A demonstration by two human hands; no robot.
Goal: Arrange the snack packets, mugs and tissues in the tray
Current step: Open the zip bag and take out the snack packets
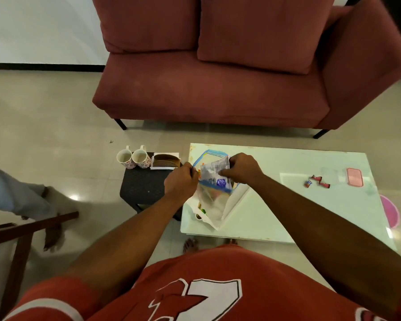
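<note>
My left hand (180, 180) and my right hand (242, 167) both grip a silver and blue snack packet (214, 176), held above a white tray (232, 205) at the left end of the glass table (287, 205). A blue-rimmed container (203, 156) shows behind the packet. More packets (200, 208) lie in the tray under a clear bag. Two floral mugs (134, 157) stand on a small black stool (144, 184) to the left, beside a brown tissue holder (166, 161) with white tissues.
Torn red wrapper pieces (317, 181) and a pink lid (354, 177) lie on the table's right part. A red sofa (218, 77) stands behind. Another person's leg and foot (51, 228) and a wooden chair (23, 239) are at the left.
</note>
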